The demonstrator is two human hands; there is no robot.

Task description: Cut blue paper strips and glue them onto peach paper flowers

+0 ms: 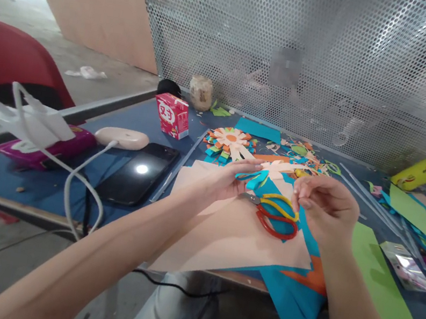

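My left hand (233, 180) is closed on a paper flower made of peach strips (279, 166) and looped blue strips (258, 182). To its right my right hand (325, 206) is raised, fingers curled and thumb and forefinger pinched; whatever may be between them is too small to make out. Scissors (255, 200) with red and yellow handles lie under the hands on peach paper sheets (204, 234). Blue sheets (287, 302) and an orange sheet (312, 274) stick out beneath these. Beyond my left hand lies another layered paper flower (230, 138) in peach, orange and blue.
Left are a phone (139, 174), a pale oval device (122, 138) and cabled white plugs (35, 124). A pink box (172, 115) and a jar (200, 92) stand behind. Paper scraps (300, 149) lie along the perforated metal panel (299, 32); green paper (373, 273) is at right.
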